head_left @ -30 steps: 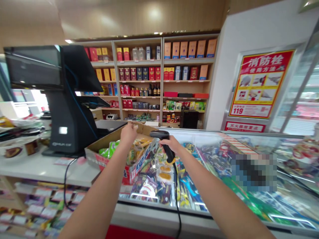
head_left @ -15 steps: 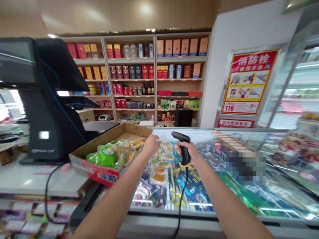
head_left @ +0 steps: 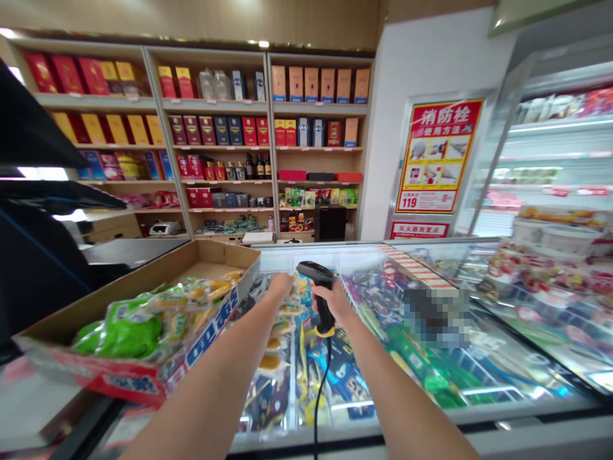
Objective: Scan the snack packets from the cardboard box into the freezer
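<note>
Barcode scanner [head_left: 325,311], grasped by its handle in the right hand [head_left: 338,301] above the freezer [head_left: 522,419]; its cable [head_left: 321,391] hangs below that hand. Just left of the scanner is the left hand [head_left: 280,283], blurred, its fingers hidden; whether it grips anything cannot be told. Left of this hand, the carton [head_left: 220,253] of packets [head_left: 136,326] bounds the room; open room lies right of the right hand. Farther left, a dark terminal [head_left: 33,255] is cut off; a dark object [head_left: 431,313] rightward is pixelated.
</note>
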Demonstrator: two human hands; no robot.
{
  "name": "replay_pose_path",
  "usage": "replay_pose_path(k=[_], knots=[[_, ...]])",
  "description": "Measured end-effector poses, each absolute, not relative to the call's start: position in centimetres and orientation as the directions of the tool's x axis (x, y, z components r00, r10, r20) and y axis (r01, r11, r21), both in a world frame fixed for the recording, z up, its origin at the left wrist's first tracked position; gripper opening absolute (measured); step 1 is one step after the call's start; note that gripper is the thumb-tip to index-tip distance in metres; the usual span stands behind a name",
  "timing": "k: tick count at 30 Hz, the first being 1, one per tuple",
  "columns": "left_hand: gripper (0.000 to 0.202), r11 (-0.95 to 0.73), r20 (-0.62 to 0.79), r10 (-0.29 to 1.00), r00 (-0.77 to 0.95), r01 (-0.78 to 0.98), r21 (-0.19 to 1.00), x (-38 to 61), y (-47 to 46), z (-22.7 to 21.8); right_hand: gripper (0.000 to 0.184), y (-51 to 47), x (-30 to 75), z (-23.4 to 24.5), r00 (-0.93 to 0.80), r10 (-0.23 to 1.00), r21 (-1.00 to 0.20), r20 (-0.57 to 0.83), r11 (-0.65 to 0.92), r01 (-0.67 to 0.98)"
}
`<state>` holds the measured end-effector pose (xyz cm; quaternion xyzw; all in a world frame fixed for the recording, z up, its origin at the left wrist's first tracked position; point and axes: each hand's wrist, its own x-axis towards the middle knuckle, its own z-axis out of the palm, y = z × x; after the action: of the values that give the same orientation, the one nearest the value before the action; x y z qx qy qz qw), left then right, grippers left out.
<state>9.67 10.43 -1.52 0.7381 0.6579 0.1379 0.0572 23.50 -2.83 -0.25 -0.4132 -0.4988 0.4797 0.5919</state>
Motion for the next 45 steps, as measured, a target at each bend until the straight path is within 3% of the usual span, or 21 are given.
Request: replay_pose_path(k=[7,9,10,12,14,16,19,23,35,42,45], knots=[[0.031,-0.174,0.109,0.982,0.151,0.953,0.247,8.2,8.6,0.8,0.018,-3.0,23.2,-0.1,0.033,0.976,-0.96,0.216,0.219,-0.175],[0.031,-0.169,0.178,0.978,0.112,0.922,0.348,6.7,7.2,2.0,0.017,-2.9,23.1,-0.3,0.02,0.979,-0.957,0.205,0.205,-0.205],[0.031,-0.16,0.202,0.977,0.071,0.868,0.469,5.9,6.3,2.2,0.017,-2.9,23.0,-0.4,0.01,0.979,-0.953,0.202,0.199,-0.227],[0.032,-0.144,0.166,0.986,0.019,0.601,0.786,4.3,4.3,1.9,0.019,-3.0,23.0,-0.6,-0.02,0.979,-0.94,0.204,0.19,-0.282],[0.035,-0.097,0.081,0.993,0.088,0.198,0.975,3.2,2.4,0.7,0.021,-3.3,23.0,-0.6,-0.064,0.975,-0.924,0.212,0.179,-0.338],[0.04,-0.063,0.079,0.984,0.16,-0.099,0.993,2.7,1.2,-0.9,0.022,-3.7,22.9,-0.5,-0.124,0.968,-0.918,0.219,0.162,-0.362],[0.049,-0.143,0.17,0.982,0.084,-0.255,0.956,2.8,1.0,-2.6,0.021,-4.2,22.6,-0.2,-0.205,0.956,-0.935,0.212,0.137,-0.327],[0.045,-0.25,0.267,0.962,0.052,-0.215,0.944,3.2,1.8,-2.9,0.018,-4.6,22.3,0.0,-0.23,0.951,-0.952,0.208,0.143,-0.27],[0.03,-0.352,0.35,0.935,0.059,0.035,0.935,3.4,1.1,-2.6,0.016,-4.8,22.1,-0.1,-0.247,0.951,-0.975,0.185,0.146,-0.167],[0.027,-0.391,0.388,0.92,0.044,0.105,0.914,3.4,1.2,-2.6,0.014,-4.9,22.0,0.1,-0.239,0.951,-0.966,0.197,0.147,-0.214],[0.028,-0.397,0.402,0.915,0.026,0.229,0.889,3.3,0.7,-2.2,0.016,-5.0,22.0,0.1,-0.238,0.951,-0.962,0.196,0.14,-0.233]])
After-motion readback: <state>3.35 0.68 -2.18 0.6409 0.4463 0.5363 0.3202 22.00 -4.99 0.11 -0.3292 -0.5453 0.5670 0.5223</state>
